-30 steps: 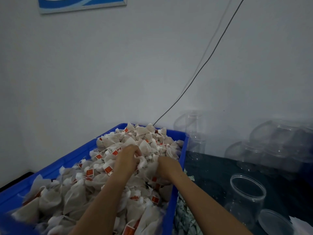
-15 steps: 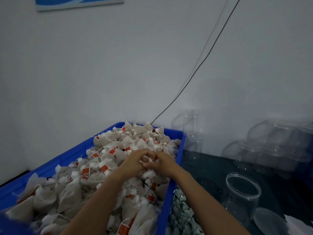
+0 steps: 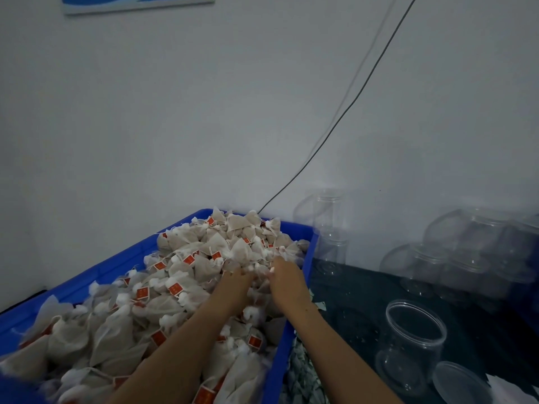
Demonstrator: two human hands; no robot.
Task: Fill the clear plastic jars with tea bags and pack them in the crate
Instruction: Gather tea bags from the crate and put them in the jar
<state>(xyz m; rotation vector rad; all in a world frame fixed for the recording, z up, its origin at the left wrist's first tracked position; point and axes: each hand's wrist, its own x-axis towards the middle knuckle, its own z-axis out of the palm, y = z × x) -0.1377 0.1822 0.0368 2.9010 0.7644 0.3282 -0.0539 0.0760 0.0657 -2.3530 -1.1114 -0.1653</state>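
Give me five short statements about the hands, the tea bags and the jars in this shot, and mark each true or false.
1. Both hands, left hand and right hand, are dug into the tea bags. True.
2. The tea bags lie in a red bin. False: the blue bin.
3. The open jar nearest the person is full of tea bags. False: it is empty.
4. A loose lid lies beside that jar. True.
5. More empty jars stand by the wall. True.
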